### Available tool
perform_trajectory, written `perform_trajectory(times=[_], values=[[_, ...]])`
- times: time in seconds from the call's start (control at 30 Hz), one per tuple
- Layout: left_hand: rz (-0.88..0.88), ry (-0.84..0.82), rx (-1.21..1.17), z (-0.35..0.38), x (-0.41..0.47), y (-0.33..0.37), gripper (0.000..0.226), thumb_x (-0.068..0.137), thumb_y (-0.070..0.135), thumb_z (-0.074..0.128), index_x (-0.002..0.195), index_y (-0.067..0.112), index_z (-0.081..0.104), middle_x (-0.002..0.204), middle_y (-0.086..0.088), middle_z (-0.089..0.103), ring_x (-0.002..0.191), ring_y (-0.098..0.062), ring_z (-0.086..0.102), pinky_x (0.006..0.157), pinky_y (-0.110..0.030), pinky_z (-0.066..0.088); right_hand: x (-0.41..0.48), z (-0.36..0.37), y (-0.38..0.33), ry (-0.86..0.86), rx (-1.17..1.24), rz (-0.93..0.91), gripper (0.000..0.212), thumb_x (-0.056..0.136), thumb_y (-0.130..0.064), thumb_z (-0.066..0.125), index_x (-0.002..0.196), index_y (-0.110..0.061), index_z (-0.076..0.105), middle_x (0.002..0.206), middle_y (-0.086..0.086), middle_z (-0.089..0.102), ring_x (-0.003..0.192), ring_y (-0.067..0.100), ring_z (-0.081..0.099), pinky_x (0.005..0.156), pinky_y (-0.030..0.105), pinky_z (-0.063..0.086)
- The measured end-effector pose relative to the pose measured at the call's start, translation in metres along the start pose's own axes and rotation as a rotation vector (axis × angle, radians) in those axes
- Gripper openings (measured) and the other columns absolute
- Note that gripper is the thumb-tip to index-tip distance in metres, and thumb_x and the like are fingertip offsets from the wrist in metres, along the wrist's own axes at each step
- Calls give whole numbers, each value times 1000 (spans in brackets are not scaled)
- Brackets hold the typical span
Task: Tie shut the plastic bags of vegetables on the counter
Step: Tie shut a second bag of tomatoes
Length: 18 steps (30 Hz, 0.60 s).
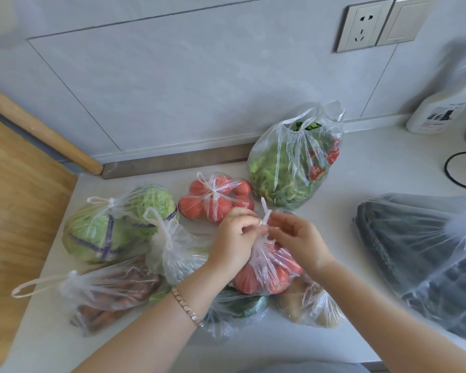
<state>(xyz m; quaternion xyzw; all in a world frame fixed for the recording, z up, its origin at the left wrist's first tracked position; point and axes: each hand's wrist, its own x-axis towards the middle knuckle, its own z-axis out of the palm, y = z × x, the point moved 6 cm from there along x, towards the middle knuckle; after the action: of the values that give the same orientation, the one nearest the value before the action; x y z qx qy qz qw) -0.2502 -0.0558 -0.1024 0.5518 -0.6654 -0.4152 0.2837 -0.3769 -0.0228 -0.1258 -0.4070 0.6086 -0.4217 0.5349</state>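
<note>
Across the pale desk (pixel 361 162) a spread of thin plastic bags is lying against the tiled wall. Largest, at the right edge, a clear bag over a dark tray (pixel 425 259) is sitting apart from the rest. Behind the group a tall bag of leafy greens (pixel 288 168) is standing with its handles loose and its mouth gaping, so it looks not yet tied. To the left a cabbage bag (pixel 113 224) and, nearer the front edge, a carrot bag (pixel 111 294) are lying with their necks already knotted, as is the far tomato bag (pixel 215 197).

In the middle, the near tomato bag (pixel 267 273) is resting on other bags, and both hands are working directly above it at its gathered neck. The left hand (pixel 234 238) is pinching the twisted handles from the left side; the right hand (pixel 296 238) is closing its fingertips on the same neck from the right, with one handle end (pixel 264 208) sticking up between them. The two hands are almost touching.

The film looks soft, light and slippery, and it is crumpling freely, while the tomatoes inside are giving weight and could bruise. The best hold is probably high on the handle strips, well above the fruit, pulling the knot snug without jerking, since thin film may stretch or tear.
</note>
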Motion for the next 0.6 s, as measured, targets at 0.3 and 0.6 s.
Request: perform_trajectory(times=[0.3,0.6], values=[[-8,-9,-58,-5,1,2,11,84,16,66,76,9,68,73,13,57,71,-2,56,71,-14,49,-1,22,8,-49,69,-37,26,88,-6,56,64,-12,65,46,-5,48,42,6,38,44,13,34],[104,-2,-89,-9,-1,34,23,95,12,44,83,17,63,65,6,54,55,-3,51,60,-15,46,0,31,2,-143,-187,-24,24,85,1,50,64,8,59,50,1,49,42,3,43,47,16,42]])
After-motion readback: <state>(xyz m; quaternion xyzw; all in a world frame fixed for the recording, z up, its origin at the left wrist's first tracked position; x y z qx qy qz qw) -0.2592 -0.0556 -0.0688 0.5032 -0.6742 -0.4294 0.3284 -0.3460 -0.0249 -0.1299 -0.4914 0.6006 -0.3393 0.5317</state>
